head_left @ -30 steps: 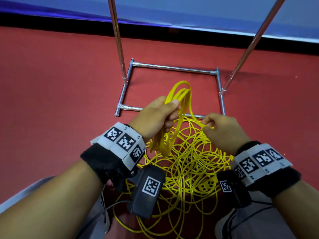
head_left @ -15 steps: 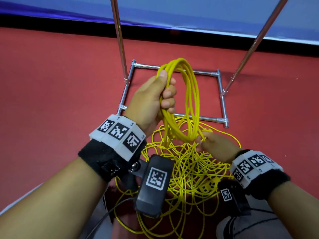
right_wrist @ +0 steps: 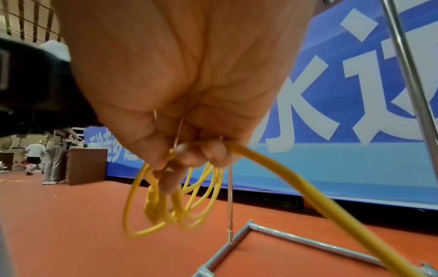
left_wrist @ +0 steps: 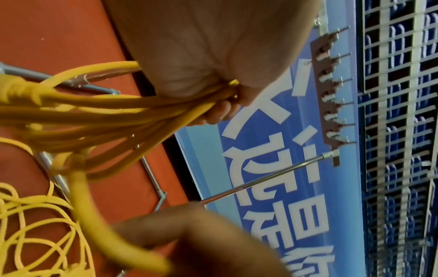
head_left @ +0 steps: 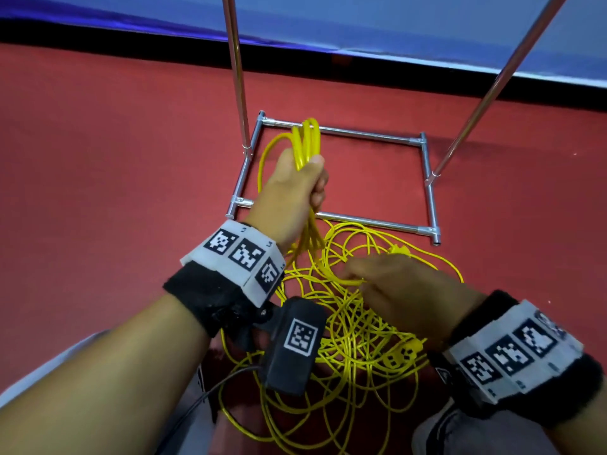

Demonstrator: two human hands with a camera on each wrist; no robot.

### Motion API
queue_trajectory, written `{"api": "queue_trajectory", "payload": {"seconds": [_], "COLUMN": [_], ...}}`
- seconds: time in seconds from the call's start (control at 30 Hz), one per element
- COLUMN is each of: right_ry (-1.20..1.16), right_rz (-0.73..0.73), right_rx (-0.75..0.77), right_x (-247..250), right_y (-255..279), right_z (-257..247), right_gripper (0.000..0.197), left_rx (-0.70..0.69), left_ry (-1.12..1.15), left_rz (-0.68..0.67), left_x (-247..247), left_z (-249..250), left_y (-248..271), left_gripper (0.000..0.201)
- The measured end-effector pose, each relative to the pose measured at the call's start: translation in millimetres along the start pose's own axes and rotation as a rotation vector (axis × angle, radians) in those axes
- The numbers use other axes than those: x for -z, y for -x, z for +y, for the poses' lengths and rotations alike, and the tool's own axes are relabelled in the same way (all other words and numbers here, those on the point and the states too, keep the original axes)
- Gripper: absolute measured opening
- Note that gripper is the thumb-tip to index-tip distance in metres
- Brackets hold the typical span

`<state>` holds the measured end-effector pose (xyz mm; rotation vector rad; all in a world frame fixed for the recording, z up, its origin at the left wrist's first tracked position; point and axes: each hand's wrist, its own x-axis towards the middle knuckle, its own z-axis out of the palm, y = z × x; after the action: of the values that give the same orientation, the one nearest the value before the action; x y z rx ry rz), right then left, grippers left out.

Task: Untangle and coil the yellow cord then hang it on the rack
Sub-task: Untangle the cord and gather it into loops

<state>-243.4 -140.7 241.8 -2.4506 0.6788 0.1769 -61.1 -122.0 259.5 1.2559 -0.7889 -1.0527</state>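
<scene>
A long yellow cord [head_left: 354, 326] lies in a tangled heap on the red floor between my forearms. My left hand [head_left: 295, 188] grips a bundle of several coiled loops [head_left: 307, 139] raised over the rack's base; its fingers curl round the strands [left_wrist: 147, 105] in the left wrist view. Lower right, my right hand [head_left: 391, 287] hovers over the heap and pinches a single strand [right_wrist: 284, 180] between thumb and fingers. The metal rack [head_left: 427, 188] stands just beyond, its two poles rising out of the head view. Its hook bar [left_wrist: 329, 97] shows in the left wrist view.
A blue banner wall [head_left: 361, 21] runs behind the rack. The cord's yellow socket block [head_left: 400, 353] lies in the heap near my right wrist. Far off in the right wrist view, people [right_wrist: 35, 155] stand by a brown cabinet [right_wrist: 86, 166]. Red floor spreads left and right.
My left hand lifted the coiled loops, then brought them down and turned them over the rack base. My right hand dropped from near the coil toward the heap and took hold of a strand.
</scene>
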Motion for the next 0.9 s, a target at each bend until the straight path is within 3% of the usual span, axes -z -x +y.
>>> {"api": "queue_trajectory", "payload": {"seconds": [0.07, 0.2, 0.3, 0.43, 0.57, 0.67, 0.8, 0.9], "right_ry": [-0.002, -0.087, -0.154, -0.245, -0.426, -0.661, -0.778, -0.737], "right_rz": [0.139, 0.366, 0.537, 0.694, 0.703, 0.643, 0.549, 0.572], "right_rx": [0.167, 0.265, 0.238, 0.061, -0.041, -0.097, -0.144, -0.1], "right_x": [9, 23, 28, 35, 32, 32, 38, 44], "right_y": [-1, -4, -3, 0, -1, -3, -1, 1], "right_z": [-1, -2, -8, -5, -1, 12, 32, 33], "right_gripper": [0.043, 0.03, 0.028, 0.052, 0.056, 0.032, 0.008, 0.016], "left_rx": [0.018, 0.052, 0.063, 0.14, 0.198, 0.216, 0.22, 0.197], "left_ry": [-0.117, -0.27, -0.336, -0.416, -0.292, -0.126, -0.02, -0.087], "left_rz": [-0.066, -0.199, -0.286, -0.374, -0.36, -0.325, -0.26, -0.246], "left_x": [-1, -8, -13, -17, -19, -17, -7, -3], "left_z": [-5, -11, -13, -15, -6, 0, 3, 3], "left_y": [2, 12, 18, 24, 24, 21, 15, 14], "left_gripper": [0.013, 0.013, 0.014, 0.017, 0.021, 0.024, 0.022, 0.023]}}
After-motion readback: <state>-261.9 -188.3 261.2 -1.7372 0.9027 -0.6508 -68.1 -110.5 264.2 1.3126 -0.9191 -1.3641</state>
